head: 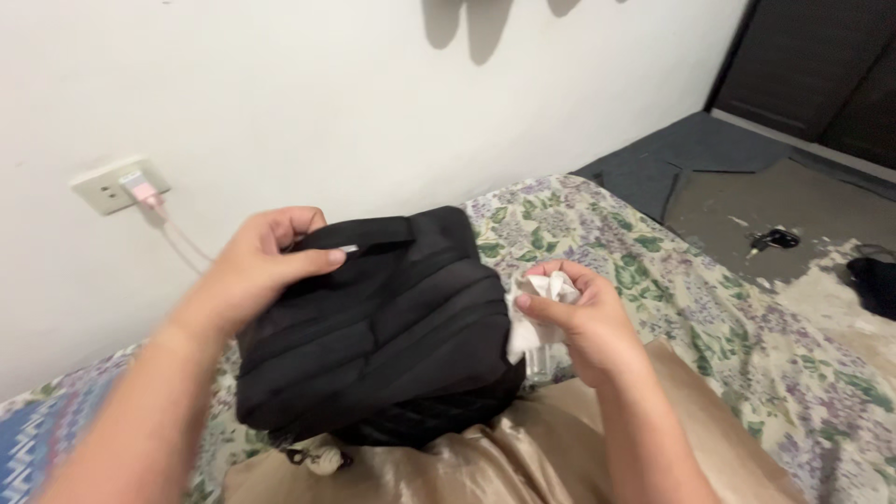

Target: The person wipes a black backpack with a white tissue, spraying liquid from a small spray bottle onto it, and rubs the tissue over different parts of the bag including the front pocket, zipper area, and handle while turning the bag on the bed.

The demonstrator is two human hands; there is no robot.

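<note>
A black backpack (383,327) lies on my lap, its padded back side facing up. My left hand (266,261) pinches the top edge of the backpack near its carry handle (369,235), by a small silver zipper pull. My right hand (574,317) is closed around a crumpled white cloth (537,322) that touches the backpack's right side.
I sit on a bed with a floral sheet (709,308) and a tan satin cloth (523,457) over my legs. A wall outlet (119,184) with a pink plug and cable is at left. The worn grey floor (775,201) and a dark door lie at upper right.
</note>
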